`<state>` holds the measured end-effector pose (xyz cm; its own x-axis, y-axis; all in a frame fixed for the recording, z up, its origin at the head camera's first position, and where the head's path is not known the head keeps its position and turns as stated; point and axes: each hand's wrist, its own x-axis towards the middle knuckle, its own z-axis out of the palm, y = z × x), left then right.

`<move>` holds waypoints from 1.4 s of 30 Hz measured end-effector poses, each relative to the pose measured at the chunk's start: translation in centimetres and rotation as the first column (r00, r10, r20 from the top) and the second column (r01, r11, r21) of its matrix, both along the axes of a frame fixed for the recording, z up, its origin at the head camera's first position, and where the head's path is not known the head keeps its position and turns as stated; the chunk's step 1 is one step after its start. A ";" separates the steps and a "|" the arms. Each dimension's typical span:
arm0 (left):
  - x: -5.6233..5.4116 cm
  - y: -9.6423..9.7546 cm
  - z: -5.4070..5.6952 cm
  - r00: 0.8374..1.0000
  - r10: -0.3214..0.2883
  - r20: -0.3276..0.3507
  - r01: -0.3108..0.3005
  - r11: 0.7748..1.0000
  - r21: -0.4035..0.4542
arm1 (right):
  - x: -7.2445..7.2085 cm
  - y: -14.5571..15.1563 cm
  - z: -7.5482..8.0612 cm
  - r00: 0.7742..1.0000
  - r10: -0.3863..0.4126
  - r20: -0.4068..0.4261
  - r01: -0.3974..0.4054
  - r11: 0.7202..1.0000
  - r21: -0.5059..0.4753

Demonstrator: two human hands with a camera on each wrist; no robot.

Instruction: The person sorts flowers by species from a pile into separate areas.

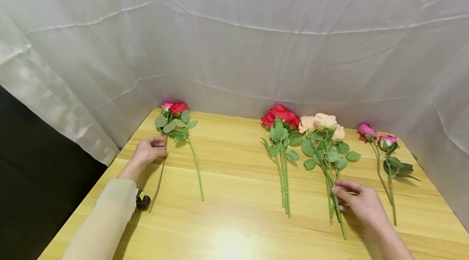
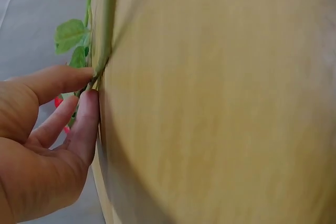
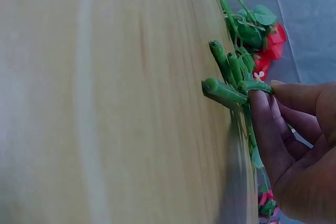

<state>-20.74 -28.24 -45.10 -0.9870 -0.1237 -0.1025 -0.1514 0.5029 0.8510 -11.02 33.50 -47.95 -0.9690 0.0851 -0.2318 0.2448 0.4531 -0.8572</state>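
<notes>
On the left of the table, a pink rose (image 1: 166,105) lies beside a red rose (image 1: 178,108), their leaves overlapping. My left hand (image 1: 149,151) pinches the pink rose's brownish stem; in the left wrist view, thumb and fingertips meet on that stem (image 2: 108,19). Several peach roses (image 1: 325,120) lie bunched right of centre, with green stems pointing toward me. My right hand (image 1: 360,201) is at their lower stems. One of these green stems (image 3: 254,86) sits between thumb and fingers in the right wrist view, with other cut ends close by.
Red roses (image 1: 280,115) lie in a bunch just left of the peach ones. Two pink roses (image 1: 367,132) rest at the table's right. A grey-white curtain (image 1: 234,56) hangs behind the wooden table (image 1: 227,195). A small black device (image 1: 143,200) shows at the left wrist.
</notes>
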 end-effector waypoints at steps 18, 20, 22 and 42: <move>0.0 -0.5 0.2 0.998 -0.006 0.057 -0.007 0.977 0.215 | -0.3 0.0 -0.2 0.998 0.016 -0.061 -0.010 0.995 0.095; 0.1 -0.5 0.4 0.997 -0.010 0.073 -0.008 0.972 0.235 | -0.3 0.1 -0.2 0.998 0.024 -0.059 -0.018 0.996 0.090; 0.2 -0.4 0.6 0.996 -0.014 0.085 -0.007 0.969 0.246 | -0.3 0.1 -0.1 0.998 0.026 -0.054 -0.022 0.997 0.075; 1.8 3.7 2.4 0.998 0.042 -0.040 -0.018 0.881 0.472 | -0.6 -1.7 1.8 0.968 -0.080 -0.239 0.037 0.983 -0.178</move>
<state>-18.93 -24.58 -42.70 -0.9888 -0.1020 -0.1090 -0.1132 0.0364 0.9929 -11.59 31.76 -46.11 -0.9923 0.1234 -0.0045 0.0400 0.2864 -0.9573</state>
